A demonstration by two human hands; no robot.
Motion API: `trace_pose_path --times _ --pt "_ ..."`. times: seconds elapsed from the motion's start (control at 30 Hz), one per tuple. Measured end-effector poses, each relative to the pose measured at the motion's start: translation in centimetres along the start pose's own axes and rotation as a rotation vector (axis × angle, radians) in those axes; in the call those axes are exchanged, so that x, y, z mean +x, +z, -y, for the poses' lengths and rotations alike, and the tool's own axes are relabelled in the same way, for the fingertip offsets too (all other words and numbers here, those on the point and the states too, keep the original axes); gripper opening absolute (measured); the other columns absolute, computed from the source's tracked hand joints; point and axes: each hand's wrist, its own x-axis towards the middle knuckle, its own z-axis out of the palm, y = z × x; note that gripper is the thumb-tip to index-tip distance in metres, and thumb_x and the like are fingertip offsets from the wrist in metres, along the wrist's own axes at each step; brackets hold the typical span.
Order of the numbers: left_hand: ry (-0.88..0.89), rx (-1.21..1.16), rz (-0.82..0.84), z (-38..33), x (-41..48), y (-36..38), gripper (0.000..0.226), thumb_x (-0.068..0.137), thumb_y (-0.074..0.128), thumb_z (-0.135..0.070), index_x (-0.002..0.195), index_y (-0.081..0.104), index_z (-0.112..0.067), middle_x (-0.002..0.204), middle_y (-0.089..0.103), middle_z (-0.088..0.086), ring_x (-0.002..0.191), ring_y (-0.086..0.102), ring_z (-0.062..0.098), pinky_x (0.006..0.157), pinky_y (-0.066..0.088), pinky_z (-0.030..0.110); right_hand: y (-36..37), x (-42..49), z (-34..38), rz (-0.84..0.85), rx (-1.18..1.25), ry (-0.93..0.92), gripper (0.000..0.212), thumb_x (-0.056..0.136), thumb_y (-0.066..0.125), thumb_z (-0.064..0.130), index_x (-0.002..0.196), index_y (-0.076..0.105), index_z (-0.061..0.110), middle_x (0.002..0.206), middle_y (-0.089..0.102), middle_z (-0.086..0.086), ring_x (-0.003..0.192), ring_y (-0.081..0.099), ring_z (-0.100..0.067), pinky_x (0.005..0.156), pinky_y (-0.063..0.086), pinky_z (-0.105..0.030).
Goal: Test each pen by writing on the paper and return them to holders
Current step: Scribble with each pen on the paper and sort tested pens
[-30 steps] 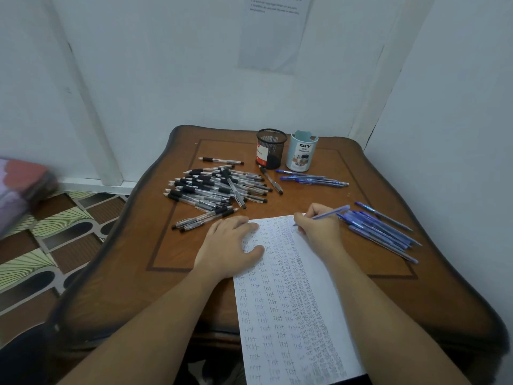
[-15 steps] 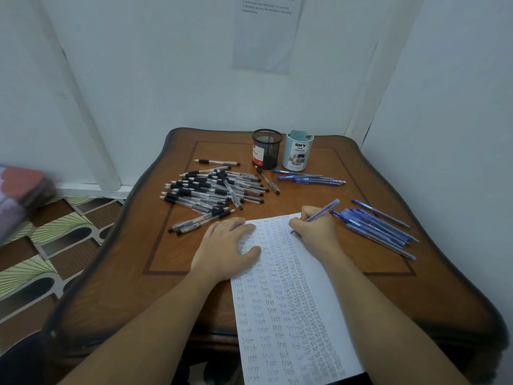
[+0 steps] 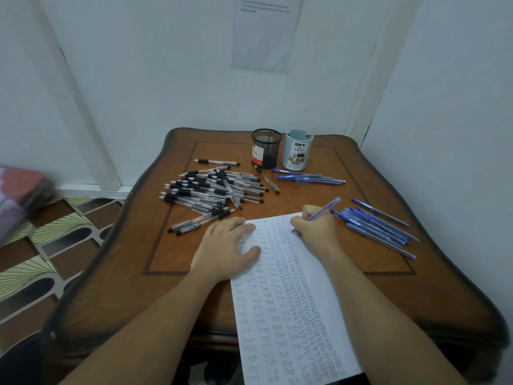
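Note:
A white paper (image 3: pixel 291 315) covered in rows of the word "test" lies on the wooden table (image 3: pixel 125 273) and hangs over its front edge. My left hand (image 3: pixel 226 250) rests flat on the sheet's upper left part. My right hand (image 3: pixel 316 226) grips a blue pen (image 3: pixel 324 208) with its tip on the paper near the top right. A heap of black pens (image 3: pixel 213 190) lies at centre left. Blue pens (image 3: pixel 380 227) lie at the right, and a few more blue pens (image 3: pixel 311 179) in front of the holders. A black mesh holder (image 3: pixel 266 148) and a light blue holder (image 3: pixel 297 152) stand at the back.
White walls close in behind the table and on its right. A patterned floor (image 3: pixel 55 245) shows at the left, with a blurred red and purple thing (image 3: pixel 19 195) at the left edge. A printed sheet (image 3: pixel 266 31) hangs on the back wall.
My right hand has turned the blue pen from nearly level to steeper and set its tip on the paper. The left hand has stayed flat on the sheet.

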Motion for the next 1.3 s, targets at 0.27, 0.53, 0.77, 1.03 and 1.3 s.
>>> trace_pose_path --times 0.27,0.53,0.77,1.03,1.3 --pt "-0.002 0.007 0.007 0.1 0.1 0.1 0.058 0.094 0.045 -0.061 0.147 0.04 -0.039 0.157 0.03 -0.014 0.146 0.019 0.007 0.121 0.006 0.037 0.0 0.1 -0.1 0.0 -0.01 0.014 0.034 0.075 0.068 0.008 0.056 0.043 0.018 0.05 0.049 0.003 0.06 0.051 -0.017 0.06 0.043 -0.036" --pt "0.001 0.006 -0.003 0.1 0.1 0.1 0.057 0.094 0.045 -0.06 0.147 0.04 -0.039 0.157 0.03 -0.014 0.145 0.02 0.007 0.121 0.006 0.037 0.1 -0.1 0.0 0.008 -0.022 -0.004 0.029 0.076 0.067 0.008 0.059 0.044 0.017 0.055 0.05 -0.002 0.06 0.051 -0.017 0.06 0.043 -0.036" --pt "0.002 -0.004 -0.014 0.0 0.0 0.0 0.057 0.094 0.046 -0.058 0.147 0.041 -0.038 0.156 0.031 -0.014 0.145 0.02 0.007 0.121 0.007 0.036 -0.1 -0.1 0.0 0.005 -0.02 -0.004 0.028 0.077 0.067 0.009 0.061 0.044 0.016 0.061 0.047 -0.008 0.063 0.047 -0.02 0.061 0.04 -0.037" --pt "0.0 -0.001 0.004 0.1 0.1 0.0 0.058 0.094 0.045 -0.06 0.147 0.04 -0.039 0.157 0.03 -0.014 0.146 0.019 0.007 0.121 0.006 0.037 -0.1 0.0 0.2 -0.015 -0.01 0.034 0.03 0.081 0.067 0.008 0.062 0.045 0.016 0.057 0.049 -0.003 0.059 0.048 -0.017 0.059 0.041 -0.035" --pt "0.004 0.006 0.003 0.2 0.2 0.1 0.059 0.093 0.045 -0.062 0.147 0.041 -0.039 0.157 0.03 -0.014 0.146 0.019 0.007 0.12 0.006 0.037 -2.8 0.3 2.3 -0.048 0.471 0.132 0.035 0.098 0.049 0.047 0.093 0.063 0.015 0.061 0.059 -0.003 0.048 0.055 -0.007 0.047 0.046 -0.019"
